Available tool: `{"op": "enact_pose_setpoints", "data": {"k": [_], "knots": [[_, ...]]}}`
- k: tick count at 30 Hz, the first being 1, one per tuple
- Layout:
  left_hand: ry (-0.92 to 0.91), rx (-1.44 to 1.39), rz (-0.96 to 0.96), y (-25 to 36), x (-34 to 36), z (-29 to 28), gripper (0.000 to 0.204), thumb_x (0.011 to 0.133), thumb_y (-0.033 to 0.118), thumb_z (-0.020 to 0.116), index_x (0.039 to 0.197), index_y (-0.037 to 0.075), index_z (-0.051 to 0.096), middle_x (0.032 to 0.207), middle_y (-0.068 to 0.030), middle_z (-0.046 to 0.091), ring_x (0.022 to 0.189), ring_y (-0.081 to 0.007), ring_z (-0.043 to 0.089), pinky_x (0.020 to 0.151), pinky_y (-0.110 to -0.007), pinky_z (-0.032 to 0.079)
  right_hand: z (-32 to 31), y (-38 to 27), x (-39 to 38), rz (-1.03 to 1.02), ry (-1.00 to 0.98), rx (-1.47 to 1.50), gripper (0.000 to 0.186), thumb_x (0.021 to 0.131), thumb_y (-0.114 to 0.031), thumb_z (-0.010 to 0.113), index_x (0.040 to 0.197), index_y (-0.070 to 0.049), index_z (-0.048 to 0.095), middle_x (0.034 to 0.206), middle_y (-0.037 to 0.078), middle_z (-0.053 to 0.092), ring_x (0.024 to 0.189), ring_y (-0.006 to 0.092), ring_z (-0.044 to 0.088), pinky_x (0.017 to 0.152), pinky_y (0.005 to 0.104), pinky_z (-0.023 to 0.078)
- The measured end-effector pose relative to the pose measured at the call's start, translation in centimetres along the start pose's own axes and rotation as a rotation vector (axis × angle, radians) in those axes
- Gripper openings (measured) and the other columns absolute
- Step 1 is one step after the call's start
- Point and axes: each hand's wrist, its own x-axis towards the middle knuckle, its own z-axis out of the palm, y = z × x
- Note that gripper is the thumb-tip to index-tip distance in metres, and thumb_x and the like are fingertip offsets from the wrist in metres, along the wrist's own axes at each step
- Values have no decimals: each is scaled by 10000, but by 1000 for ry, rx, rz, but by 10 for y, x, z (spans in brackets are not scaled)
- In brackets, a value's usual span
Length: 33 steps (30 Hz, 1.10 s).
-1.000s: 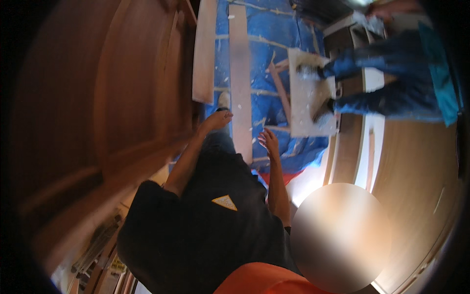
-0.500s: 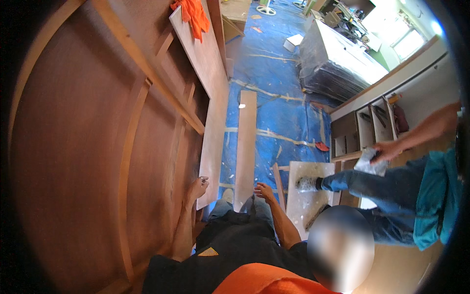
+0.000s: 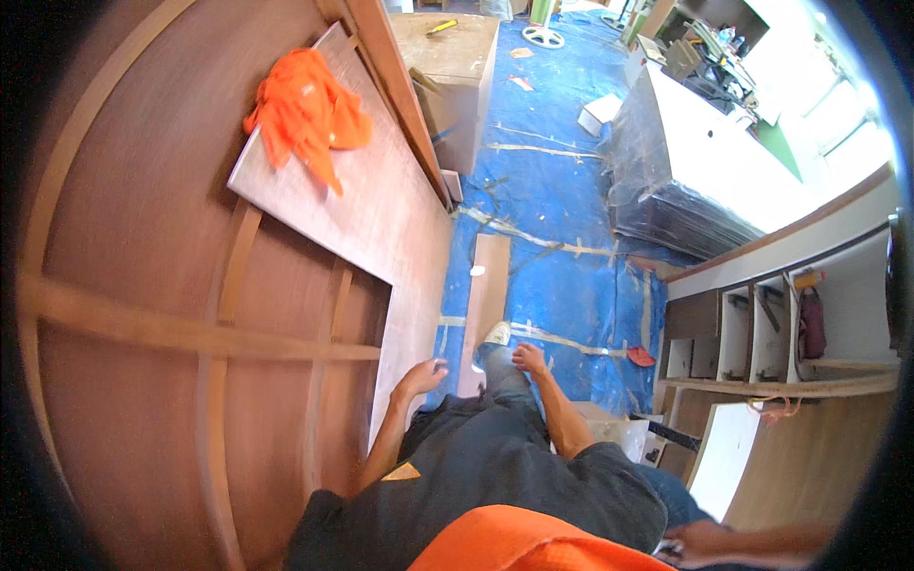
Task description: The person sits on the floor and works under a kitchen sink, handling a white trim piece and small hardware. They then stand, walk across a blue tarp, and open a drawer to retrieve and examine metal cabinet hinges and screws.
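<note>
My left hand (image 3: 422, 378) hangs beside the pale edge of a notched plywood panel (image 3: 416, 266). Its fingers are curled together, and whatever they may hold is too small to make out. In front of my body, my right hand (image 3: 529, 360) is loosely bent with nothing visible in it. Between and beyond the hands, a long narrow board (image 3: 489, 285) lies on blue floor sheeting (image 3: 557, 295). My shoe (image 3: 498, 333) is beside or over that board. An orange cloth (image 3: 307, 114) drapes over the panel's far end.
A large brown framed wooden structure (image 3: 124, 409) fills the left. Ahead stand a wooden box-like unit (image 3: 447, 52) and a plastic-wrapped cabinet (image 3: 657, 181). Open shelving (image 3: 733, 333) lines the right. A co-worker's hand (image 3: 700, 544) and jeans show close by at the lower right.
I have moved forward along the panel; the orange cloth and wrapped cabinet appear nearer. The co-worker has slid back to the lower right edge. My left hand has come away from the panel's edge.
</note>
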Motion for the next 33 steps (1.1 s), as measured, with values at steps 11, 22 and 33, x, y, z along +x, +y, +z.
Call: {"op": "enact_pose_setpoints", "data": {"k": [11,22,33], "knots": [[240,-63,-40,155,183,-152,388,949,257,561,1244,8,606,1184,-216,665,1105,-313,647,961,-382,492,18,-294,120,-240,-118,-128,405,896,-163,642,1273,-33,572,974,73,674,789,161,661,623,261,515],[157,182,125,222,447,-291,372,935,249,538,1197,3,633,1176,-213,667,1115,-342,632,968,-412,481,-66,-388,252,168,160,-163,349,916,-234,630,1234,-92,611,885,77,684,702,193,658,551,298,512],[153,141,445,476,605,-436,388,973,276,571,1281,40,597,1201,-198,664,1107,-307,648,953,-386,503,-148,-534,367,-34,223,-21,409,960,-275,570,1332,-108,537,997,111,683,837,198,675,626,313,540]]}}
